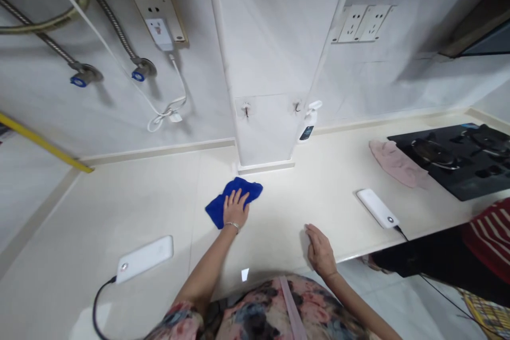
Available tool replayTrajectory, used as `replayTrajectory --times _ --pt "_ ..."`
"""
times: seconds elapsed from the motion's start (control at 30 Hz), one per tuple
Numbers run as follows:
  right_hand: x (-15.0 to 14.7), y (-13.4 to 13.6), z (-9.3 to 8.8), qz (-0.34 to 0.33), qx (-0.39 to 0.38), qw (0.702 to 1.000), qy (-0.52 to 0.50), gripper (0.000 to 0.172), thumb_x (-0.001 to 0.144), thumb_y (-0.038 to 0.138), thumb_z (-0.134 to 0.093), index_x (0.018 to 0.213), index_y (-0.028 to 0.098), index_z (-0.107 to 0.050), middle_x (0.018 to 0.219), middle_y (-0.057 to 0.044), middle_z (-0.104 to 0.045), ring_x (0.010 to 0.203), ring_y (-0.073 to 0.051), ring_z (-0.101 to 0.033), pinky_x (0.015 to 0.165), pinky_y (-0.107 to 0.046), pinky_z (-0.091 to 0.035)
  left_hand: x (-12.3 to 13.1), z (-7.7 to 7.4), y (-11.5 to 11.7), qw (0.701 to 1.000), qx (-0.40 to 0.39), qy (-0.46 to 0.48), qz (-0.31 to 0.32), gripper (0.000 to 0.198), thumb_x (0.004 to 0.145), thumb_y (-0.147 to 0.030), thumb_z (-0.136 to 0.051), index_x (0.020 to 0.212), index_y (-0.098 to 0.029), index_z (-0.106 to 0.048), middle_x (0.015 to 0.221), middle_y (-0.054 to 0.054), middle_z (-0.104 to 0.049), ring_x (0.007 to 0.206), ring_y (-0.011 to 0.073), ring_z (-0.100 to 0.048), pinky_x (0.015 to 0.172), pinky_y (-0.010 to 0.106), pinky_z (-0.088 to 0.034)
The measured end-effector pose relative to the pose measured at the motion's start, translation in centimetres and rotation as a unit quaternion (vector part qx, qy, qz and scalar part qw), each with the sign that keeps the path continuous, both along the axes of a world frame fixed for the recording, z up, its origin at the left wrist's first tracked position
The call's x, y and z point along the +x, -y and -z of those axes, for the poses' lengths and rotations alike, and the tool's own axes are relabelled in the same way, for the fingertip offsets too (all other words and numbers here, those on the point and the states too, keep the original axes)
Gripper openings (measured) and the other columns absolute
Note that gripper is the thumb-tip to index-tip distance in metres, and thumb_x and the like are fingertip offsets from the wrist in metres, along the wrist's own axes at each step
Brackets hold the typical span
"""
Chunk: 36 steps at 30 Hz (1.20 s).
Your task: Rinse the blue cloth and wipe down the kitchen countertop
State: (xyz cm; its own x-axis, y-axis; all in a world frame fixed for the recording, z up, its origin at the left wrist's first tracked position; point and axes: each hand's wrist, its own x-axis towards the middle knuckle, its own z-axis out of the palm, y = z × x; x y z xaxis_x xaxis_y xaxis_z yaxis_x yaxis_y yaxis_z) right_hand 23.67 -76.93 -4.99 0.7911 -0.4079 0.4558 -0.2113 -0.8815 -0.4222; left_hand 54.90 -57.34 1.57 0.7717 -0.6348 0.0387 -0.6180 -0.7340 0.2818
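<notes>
A dark blue cloth (217, 210) lies crumpled on the pale countertop (159, 196), just in front of the wall pillar. My left hand (236, 209) rests flat on top of it with the fingers spread, a bracelet at the wrist. To the right, my right hand (320, 251) is at the counter's front edge, its fingers together and nothing visible in them; it touches neither the cloth nor any other object.
White power banks with black cables lie left (145, 258) and right (377, 208). A pink cloth (398, 163) touches the black stove (458, 180). A white bottle (308, 123) stands by the pillar (265, 130). Another person's red striped garment (492, 236) shows at right.
</notes>
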Motion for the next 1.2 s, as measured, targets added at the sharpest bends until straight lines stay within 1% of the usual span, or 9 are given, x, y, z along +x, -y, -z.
replayTrajectory --times 0.13,0.23,0.33,0.4,0.5,0.6,0.77,0.97,1.2 --pt "-0.1 0.1 0.2 -0.004 0.002 1.000 0.002 0.050 0.083 0.006 -0.043 0.130 0.021 -0.055 0.140 -0.011 -0.062 0.132 -0.026 -0.056 0.109 -0.054 -0.053 -6.9 0.7 0.9 0.996 -0.034 -0.013 0.086 0.049 0.097 -0.032 -0.053 0.146 -0.034 -0.057 0.163 0.004 -0.042 0.154 0.0311 -0.030 0.127 0.059 -0.022" --pt "-0.3 0.3 0.5 -0.012 -0.003 1.000 0.004 0.050 0.084 0.006 -0.043 0.130 0.021 -0.055 0.140 -0.011 -0.061 0.132 -0.027 -0.056 0.109 -0.055 -0.053 -10.9 1.5 0.6 0.982 -0.067 -0.016 0.178 0.050 0.098 -0.037 -0.056 0.148 -0.037 -0.053 0.164 0.002 -0.039 0.154 0.0293 -0.029 0.127 0.059 -0.022" --pt "-0.6 0.6 0.8 -0.026 -0.010 1.000 0.013 0.049 0.087 0.007 -0.041 0.132 0.022 -0.053 0.142 -0.011 -0.060 0.133 -0.026 -0.056 0.109 -0.055 -0.054 -12.4 2.1 -0.6 0.967 -0.072 -0.017 0.242 0.052 0.098 -0.040 -0.057 0.150 -0.039 -0.050 0.165 0.001 -0.039 0.154 0.0269 -0.029 0.128 0.057 -0.023" --pt "-0.8 0.8 1.0 -0.034 -0.012 0.999 0.014 0.048 0.088 0.009 -0.041 0.133 0.022 -0.053 0.142 -0.011 -0.059 0.133 -0.027 -0.055 0.109 -0.055 -0.054 -12.1 2.3 -1.8 0.966 -0.066 -0.017 0.249 0.052 0.098 -0.040 -0.058 0.149 -0.039 -0.050 0.164 0.000 -0.040 0.154 0.0258 -0.030 0.127 0.055 -0.024" --pt "-1.1 0.9 1.0 -0.037 -0.009 0.999 0.009 0.048 0.090 0.010 -0.041 0.135 0.021 -0.054 0.143 -0.011 -0.059 0.134 -0.027 -0.055 0.109 -0.055 -0.053 -10.1 2.2 -3.6 0.976 -0.062 -0.011 0.209 0.050 0.099 -0.039 -0.057 0.149 -0.039 -0.051 0.163 -0.001 -0.041 0.153 0.0260 -0.032 0.127 0.056 -0.025" --pt "-1.3 0.9 0.9 -0.038 -0.005 0.999 0.009 0.048 0.092 0.012 -0.040 0.137 0.022 -0.053 0.144 -0.011 -0.059 0.135 -0.027 -0.055 0.110 -0.056 -0.053 -6.9 1.7 -4.9 0.988 -0.056 -0.005 0.141 0.049 0.099 -0.037 -0.054 0.148 -0.038 -0.052 0.162 0.000 -0.043 0.152 0.0274 -0.033 0.127 0.056 -0.025" --pt "-1.5 0.8 0.8 -0.034 0.003 0.999 -0.001 0.046 0.093 0.013 -0.041 0.136 0.023 -0.054 0.143 -0.011 -0.059 0.133 -0.029 -0.056 0.108 -0.058 -0.053 0.2 0.7 -6.9 1.000 -0.025 -0.001 0.016 0.048 0.100 -0.037 -0.050 0.148 -0.036 -0.054 0.162 0.002 -0.043 0.153 0.0279 -0.031 0.128 0.055 -0.020" --pt "-2.0 0.9 1.4 -0.021 0.014 0.999 -0.023 0.043 0.092 0.014 -0.041 0.132 0.022 -0.055 0.142 -0.013 -0.060 0.132 -0.033 -0.058 0.107 -0.063 -0.052 8.6 0.0 -9.5 0.991 -0.008 0.003 -0.132 0.049 0.101 -0.042 -0.045 0.149 -0.036 -0.053 0.163 0.001 -0.041 0.154 0.0275 -0.028 0.129 0.053 -0.015" --pt "-2.2 1.7 1.6 -0.037 -0.021 0.999 -0.022 0.045 0.087 0.014 -0.046 0.129 0.024 -0.058 0.136 -0.011 -0.066 0.124 -0.034 -0.065 0.096 -0.057 -0.061 16.5 0.0 -11.9 0.982 -0.013 0.019 -0.188 0.051 0.100 -0.042 -0.043 0.150 -0.033 -0.052 0.163 0.002 -0.041 0.154 0.0269 -0.027 0.129 0.051 -0.013"
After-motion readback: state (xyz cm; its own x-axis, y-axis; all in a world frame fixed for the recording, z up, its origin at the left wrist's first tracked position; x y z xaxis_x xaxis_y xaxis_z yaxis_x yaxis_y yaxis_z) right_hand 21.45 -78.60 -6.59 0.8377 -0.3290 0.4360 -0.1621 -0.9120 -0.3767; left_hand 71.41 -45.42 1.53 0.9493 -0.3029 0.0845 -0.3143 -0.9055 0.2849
